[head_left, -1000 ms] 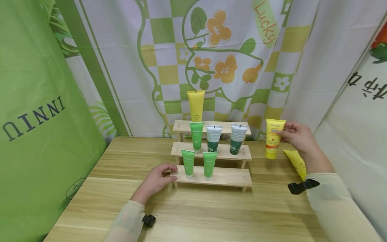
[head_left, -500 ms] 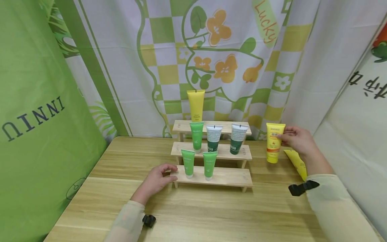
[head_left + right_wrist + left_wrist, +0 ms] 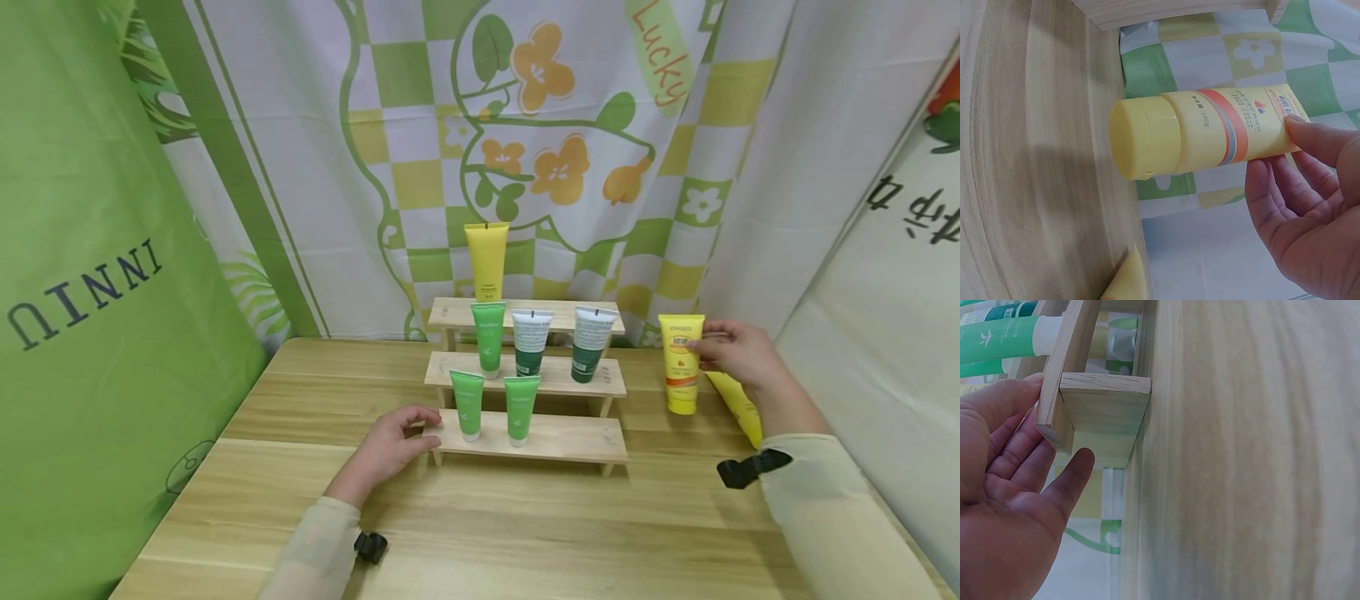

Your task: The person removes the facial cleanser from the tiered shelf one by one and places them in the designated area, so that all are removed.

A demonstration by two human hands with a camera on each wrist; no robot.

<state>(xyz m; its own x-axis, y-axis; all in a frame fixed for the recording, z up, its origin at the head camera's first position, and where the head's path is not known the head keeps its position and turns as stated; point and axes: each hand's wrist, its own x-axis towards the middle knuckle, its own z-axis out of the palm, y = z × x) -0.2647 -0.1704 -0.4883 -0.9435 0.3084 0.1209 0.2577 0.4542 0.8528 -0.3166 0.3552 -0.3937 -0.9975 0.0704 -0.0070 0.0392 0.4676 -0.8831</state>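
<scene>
My right hand [image 3: 741, 354] pinches a yellow squeeze tube [image 3: 681, 367] near its flat crimped end, at the right of the head view. The tube stands upright, cap [image 3: 1145, 137] down, close over the tabletop. On the left, the fingers and thumb of my left hand [image 3: 386, 450] hold the left end of the lowest step of a three-step wooden display rack [image 3: 570, 437]. Two green tubes [image 3: 519, 412] stand on that step. Another green tube [image 3: 489, 337] and two white-and-green tubes [image 3: 592, 343] occupy the middle step, and one yellow tube [image 3: 487, 260] the top step.
A second yellow tube [image 3: 738, 408] lies on the wooden table [image 3: 510, 533] behind my right wrist, partly covered by it. Patterned curtains [image 3: 420, 125] hang behind the table, with a green one [image 3: 97, 375] at the left and a white one at the right.
My right hand has lowered the yellow tube toward the table, and the tube now sits slightly nearer to me. The left hand and the rack have stayed put.
</scene>
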